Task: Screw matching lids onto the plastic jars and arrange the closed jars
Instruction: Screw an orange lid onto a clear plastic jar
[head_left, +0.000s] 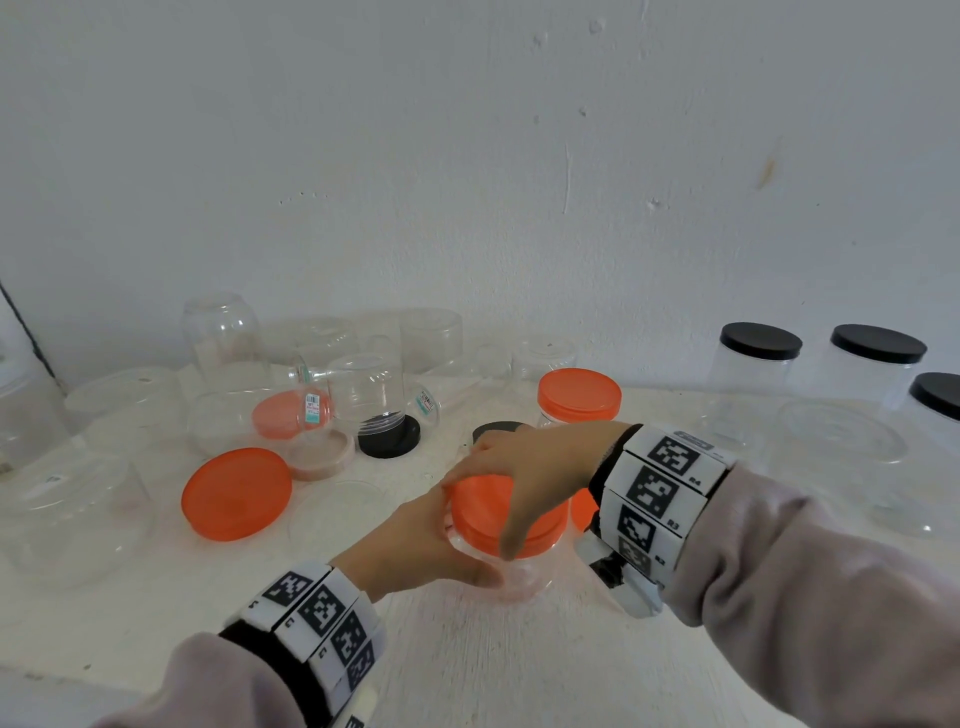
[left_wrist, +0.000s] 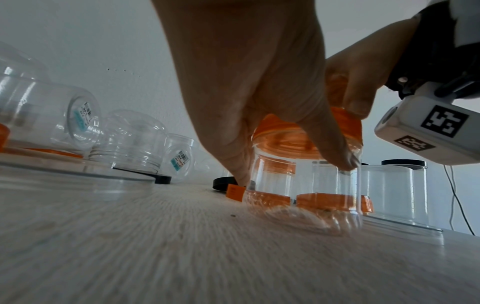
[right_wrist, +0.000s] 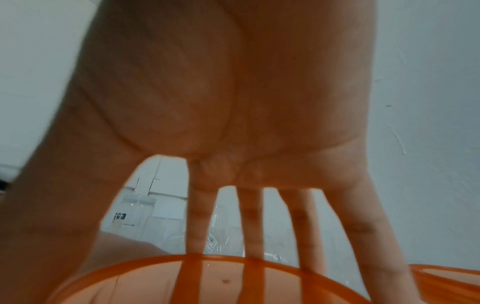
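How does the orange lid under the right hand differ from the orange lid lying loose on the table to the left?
The orange lid under the right hand sits on a clear jar; the loose orange lid lies flat on the table, on no jar. The right hand grips the first from above while the left hand holds its jar; nothing touches the loose one, which also looks wider. Both are round and plain orange.

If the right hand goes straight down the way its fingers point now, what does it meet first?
The right hand would meet the orange lid first; its fingers already reach the rim. Under the lid stands the clear jar, held by the left hand.
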